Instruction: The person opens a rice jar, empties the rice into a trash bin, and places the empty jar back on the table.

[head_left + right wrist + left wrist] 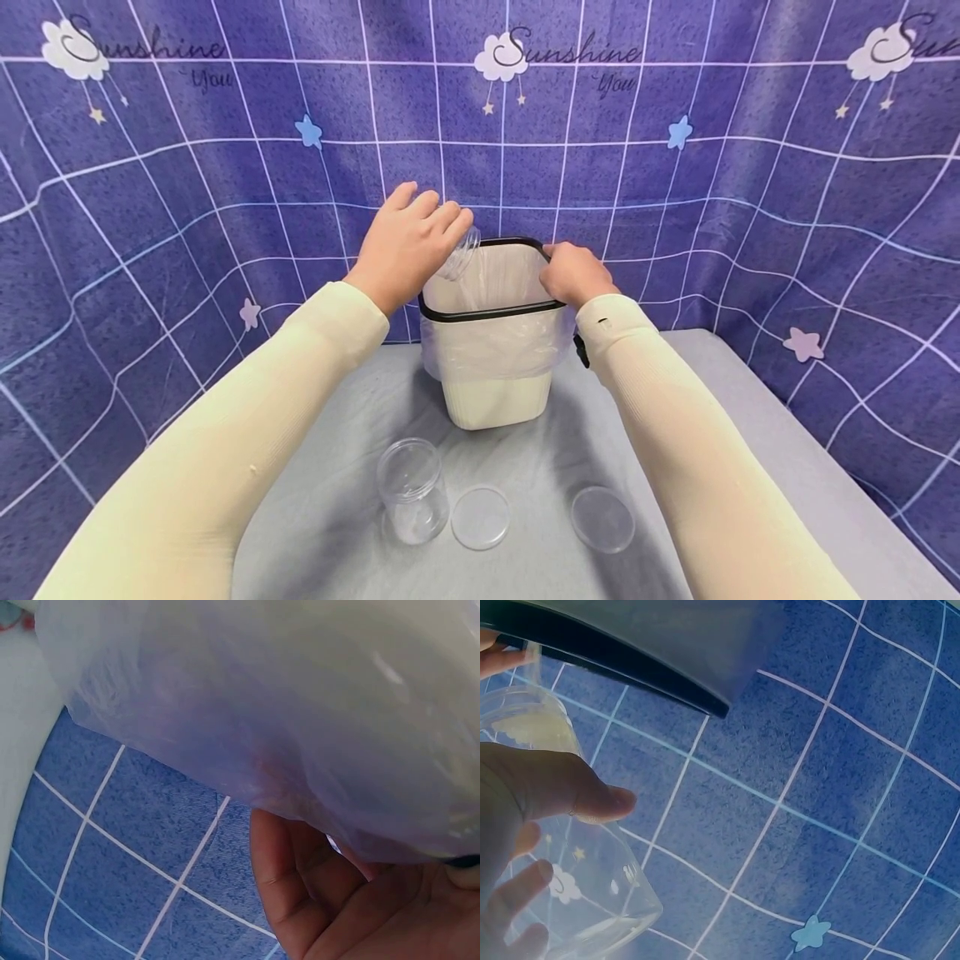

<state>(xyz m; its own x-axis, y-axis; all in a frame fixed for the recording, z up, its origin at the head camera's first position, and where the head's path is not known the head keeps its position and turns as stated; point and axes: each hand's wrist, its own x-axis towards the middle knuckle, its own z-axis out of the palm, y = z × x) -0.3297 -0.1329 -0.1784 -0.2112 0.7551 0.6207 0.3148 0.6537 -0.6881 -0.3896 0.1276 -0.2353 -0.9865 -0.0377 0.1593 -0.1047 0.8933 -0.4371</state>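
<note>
My left hand (412, 246) grips a clear plastic jar (467, 254), tilted with its mouth toward the left part of the trash bin (495, 400). In the left wrist view, thumb and fingers wrap round the jar (604, 874), and something pale lies near its mouth. The white bin has a black rim (495, 316) and a translucent bag (498, 346) folded over its outside. My right hand (577, 275) holds the rim at the right side. In the right wrist view the bag (225, 712) covers part of that hand (360, 907).
A second clear jar (414, 492) stands uncovered on the grey tabletop (330, 467) in front of the bin. Two clear round lids (481, 518) lie flat, one beside that jar and one farther right. A blue-purple grid-patterned curtain (585, 175) surrounds the back and sides.
</note>
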